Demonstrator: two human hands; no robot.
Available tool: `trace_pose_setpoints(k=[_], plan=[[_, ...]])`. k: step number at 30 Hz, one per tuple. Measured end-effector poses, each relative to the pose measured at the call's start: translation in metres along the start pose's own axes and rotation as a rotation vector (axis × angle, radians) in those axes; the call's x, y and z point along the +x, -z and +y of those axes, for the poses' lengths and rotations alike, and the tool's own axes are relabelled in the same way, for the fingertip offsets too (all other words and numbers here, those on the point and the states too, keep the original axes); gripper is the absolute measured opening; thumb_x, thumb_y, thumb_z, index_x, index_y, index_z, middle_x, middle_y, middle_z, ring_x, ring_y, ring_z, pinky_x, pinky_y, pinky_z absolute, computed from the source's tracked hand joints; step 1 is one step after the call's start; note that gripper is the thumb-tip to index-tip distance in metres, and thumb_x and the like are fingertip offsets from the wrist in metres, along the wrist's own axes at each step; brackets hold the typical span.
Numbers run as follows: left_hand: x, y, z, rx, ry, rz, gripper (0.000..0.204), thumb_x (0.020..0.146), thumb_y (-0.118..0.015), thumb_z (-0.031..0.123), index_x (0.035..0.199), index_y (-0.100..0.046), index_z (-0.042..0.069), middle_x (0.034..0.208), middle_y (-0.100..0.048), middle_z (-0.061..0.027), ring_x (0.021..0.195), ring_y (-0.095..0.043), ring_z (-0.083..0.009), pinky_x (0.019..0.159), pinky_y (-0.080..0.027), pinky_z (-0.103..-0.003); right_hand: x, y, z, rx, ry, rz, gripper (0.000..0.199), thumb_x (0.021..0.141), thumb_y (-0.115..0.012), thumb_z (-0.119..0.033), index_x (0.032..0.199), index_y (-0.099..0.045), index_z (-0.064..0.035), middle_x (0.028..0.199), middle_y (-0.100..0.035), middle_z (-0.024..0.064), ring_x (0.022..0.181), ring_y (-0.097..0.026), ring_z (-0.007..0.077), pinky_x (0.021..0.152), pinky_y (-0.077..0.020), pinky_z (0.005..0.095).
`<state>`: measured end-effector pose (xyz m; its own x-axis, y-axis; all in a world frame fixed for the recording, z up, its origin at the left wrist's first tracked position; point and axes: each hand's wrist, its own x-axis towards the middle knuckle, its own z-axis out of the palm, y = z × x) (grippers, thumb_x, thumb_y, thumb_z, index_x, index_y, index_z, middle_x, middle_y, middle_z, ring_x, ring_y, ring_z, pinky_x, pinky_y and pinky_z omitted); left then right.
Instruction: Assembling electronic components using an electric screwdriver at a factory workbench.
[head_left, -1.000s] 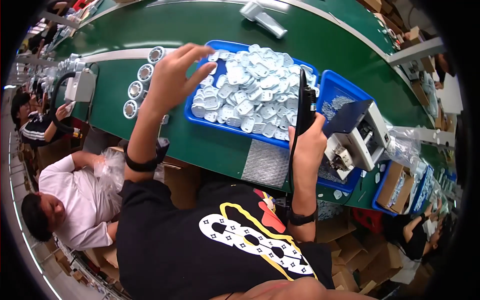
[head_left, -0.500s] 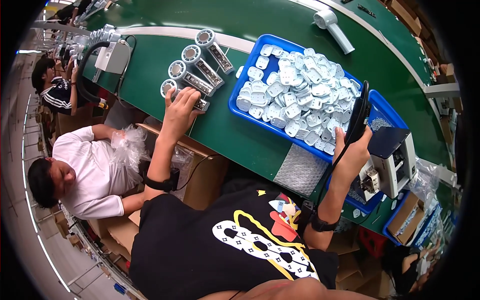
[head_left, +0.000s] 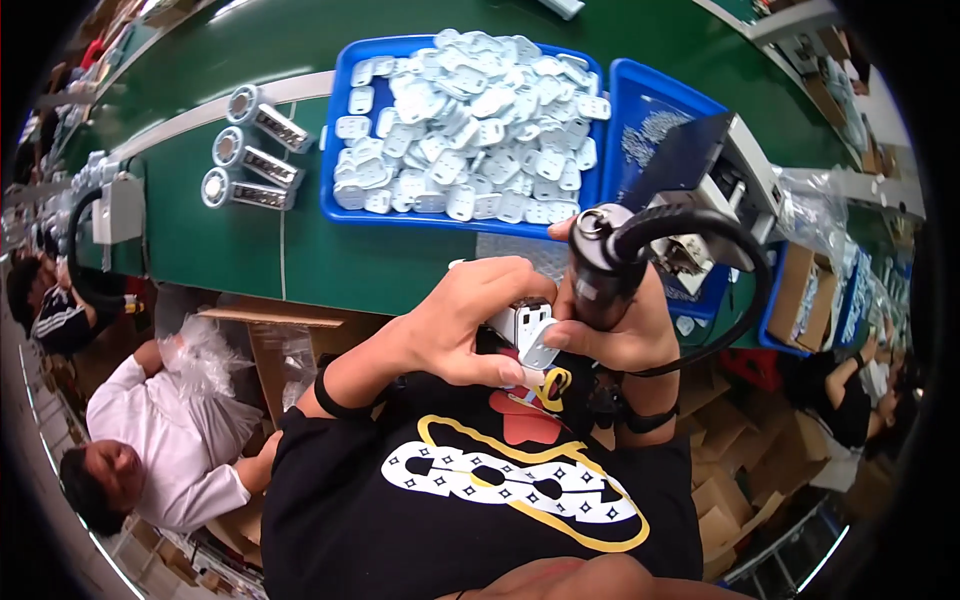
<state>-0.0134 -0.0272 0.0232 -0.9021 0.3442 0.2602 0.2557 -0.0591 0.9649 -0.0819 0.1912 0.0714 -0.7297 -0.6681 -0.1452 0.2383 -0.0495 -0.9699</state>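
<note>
In front of my chest, my left hand [head_left: 450, 322] is closed around a pale grey handheld device [head_left: 508, 322], its end turned up toward me. A small white plate [head_left: 540, 348] lies at that end, with my right thumb pressed on it. My right hand [head_left: 632, 338] also grips a black electric screwdriver [head_left: 603, 275], held upright with its thick cable looping off to the right. Its tip is hidden. Three similar round-headed devices [head_left: 262, 162] lie side by side on the green table, their inner parts exposed. Beyond my hands, a blue tray [head_left: 334, 130] is heaped with white plates.
Right of the plate tray stands a blue tray [head_left: 668, 80] of small screws, with a grey-white machine [head_left: 755, 170] over it. Bubble wrap [head_left: 510, 247] lies at the table edge. A seated person in white [head_left: 165, 425] is on my left, near an open cardboard box [head_left: 275, 345].
My left hand has taken one device from the row and brought it to my chest. My right hand has come in with the screwdriver and now touches a plate. The view has shifted.
</note>
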Motion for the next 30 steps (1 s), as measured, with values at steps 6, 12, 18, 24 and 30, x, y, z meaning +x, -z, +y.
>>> trace_pose_setpoints(k=[6,12,18,24,30], plan=[[0.041,-0.038,-0.018,0.163,-0.124,-0.172,0.052,0.078,-0.075,0.046,0.100,-0.062,0.001,0.081,-0.060,-0.0131,0.069,-0.061,-0.0329,0.061,-0.048,-0.039,-0.046,0.014,0.026,-0.055,0.025,0.314,0.078,0.071,-0.092,-0.009,0.133,-0.045,0.0007,0.082,-0.064,0.0061,0.067,-0.058,0.0090,0.060,-0.0448,0.0233],[0.042,-0.062,-0.053,0.137,-0.188,-0.068,0.053,0.081,-0.073,0.050,0.097,-0.061,0.001,0.076,-0.058,-0.0095,0.061,-0.058,-0.0282,0.054,-0.045,-0.039,-0.044,0.008,0.040,-0.024,0.355,0.630,0.068,0.079,-0.088,-0.021,0.129,-0.045,-0.0049,0.081,-0.061,0.0070,0.063,-0.057,0.0124,0.058,-0.0489,0.0280],[0.044,-0.069,-0.061,0.270,-0.273,0.081,0.055,0.079,-0.077,0.053,0.096,-0.061,0.002,0.075,-0.055,-0.0079,0.060,-0.056,-0.0260,0.053,-0.045,-0.037,-0.015,0.040,-0.009,-0.265,0.951,0.944,0.044,0.093,-0.067,-0.033,0.121,-0.044,-0.0089,0.075,-0.057,0.0072,0.054,-0.053,0.0158,0.052,-0.0483,0.0333],[0.042,-0.070,-0.060,0.295,-0.268,0.092,0.061,0.078,-0.077,0.058,0.097,-0.062,0.002,0.076,-0.055,-0.0071,0.061,-0.057,-0.0252,0.053,-0.044,-0.037,-0.021,0.036,-0.012,-0.147,0.734,0.928,0.040,0.094,-0.062,-0.030,0.122,-0.045,-0.0080,0.072,-0.053,0.0051,0.053,-0.052,0.0150,0.053,-0.0465,0.0332],[0.043,-0.069,-0.065,0.340,-0.292,0.076,0.063,0.080,-0.075,0.060,0.097,-0.059,0.001,0.078,-0.057,-0.0080,0.060,-0.056,-0.0258,0.052,-0.044,-0.037,-0.054,-0.002,-0.040,0.008,0.876,0.542,0.051,0.092,-0.073,-0.025,0.126,-0.038,-0.0109,0.073,-0.058,0.0048,0.053,-0.059,0.0183,0.050,-0.0555,0.0325]])
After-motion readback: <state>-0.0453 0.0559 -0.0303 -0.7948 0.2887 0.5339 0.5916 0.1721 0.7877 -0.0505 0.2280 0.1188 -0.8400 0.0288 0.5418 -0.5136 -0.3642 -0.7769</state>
